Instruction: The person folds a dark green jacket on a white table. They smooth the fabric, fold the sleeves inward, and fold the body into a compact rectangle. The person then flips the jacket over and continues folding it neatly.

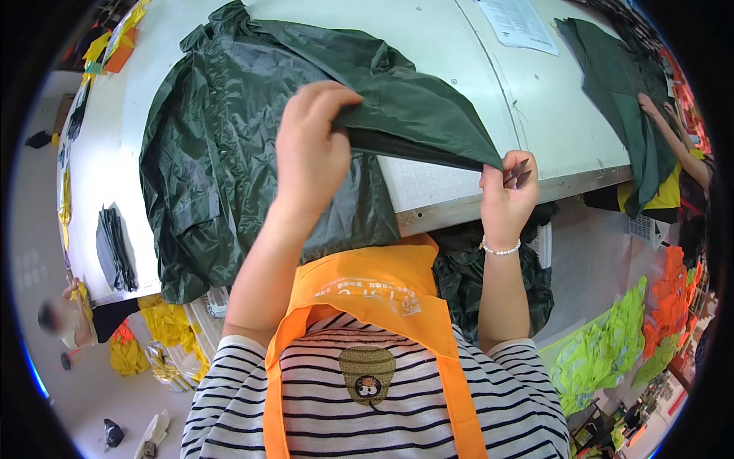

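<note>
A dark green, shiny jacket (pixel 252 115) lies spread on the pale table before me, its collar at the far side. One of its sleeves is lifted and stretched to the right between my hands. My left hand (pixel 315 141) is closed on the sleeve's cloth near the jacket's middle. My right hand (pixel 511 191) pinches the narrow end of the sleeve past the table's near edge. Dark pointed blades (pixel 520 174), which look like small thread snips, poke out of the same hand; their handle is hidden in the palm.
The pale table (pixel 436 46) has a paper sheet (pixel 520 24) at the back. Folded dark cloth (pixel 115 249) lies at the left. At the right, another person's hands (pixel 654 107) hold a green garment (pixel 619 84). Dark garments (pixel 489 291) are heaped below the table edge; yellow-green clothing (pixel 604 352) lies at the lower right.
</note>
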Demonstrator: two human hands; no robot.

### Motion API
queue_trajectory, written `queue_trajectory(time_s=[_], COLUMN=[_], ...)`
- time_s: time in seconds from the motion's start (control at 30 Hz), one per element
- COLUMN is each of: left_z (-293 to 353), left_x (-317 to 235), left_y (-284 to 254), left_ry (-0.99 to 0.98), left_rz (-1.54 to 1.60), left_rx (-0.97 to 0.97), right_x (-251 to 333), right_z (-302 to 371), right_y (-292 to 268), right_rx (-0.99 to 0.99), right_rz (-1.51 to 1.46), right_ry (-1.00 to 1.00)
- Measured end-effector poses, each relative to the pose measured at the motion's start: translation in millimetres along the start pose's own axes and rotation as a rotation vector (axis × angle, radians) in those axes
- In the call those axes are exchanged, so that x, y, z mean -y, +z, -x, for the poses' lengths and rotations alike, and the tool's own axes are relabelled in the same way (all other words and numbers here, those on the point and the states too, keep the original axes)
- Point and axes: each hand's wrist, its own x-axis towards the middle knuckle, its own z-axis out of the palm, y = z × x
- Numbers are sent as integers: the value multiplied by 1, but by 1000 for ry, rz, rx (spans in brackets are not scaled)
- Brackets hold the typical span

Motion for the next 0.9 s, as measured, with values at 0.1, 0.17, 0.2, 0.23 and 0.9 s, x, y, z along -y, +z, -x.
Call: queue_trajectory(time_s=[0.1,0.17,0.2,0.23,0.9], left_z=[4,10,13,15,29], left_x=[-15,-13,-11,-10,-27], left_y=[3,2,3,6,12], left_ry=[-21,40,69,68,269], left_rz=[37,97,128,136,180], left_rx=[-32,40,75,37,116], right_x=[-2,9,13,17,56], right_z=[5,15,17,19,6], right_y=[-3,-4,-7,-12,-2], right_rx=[108,262,366,424,737], right_rz=[209,301,434,443,375], right_ry=[91,151,145,129,17])
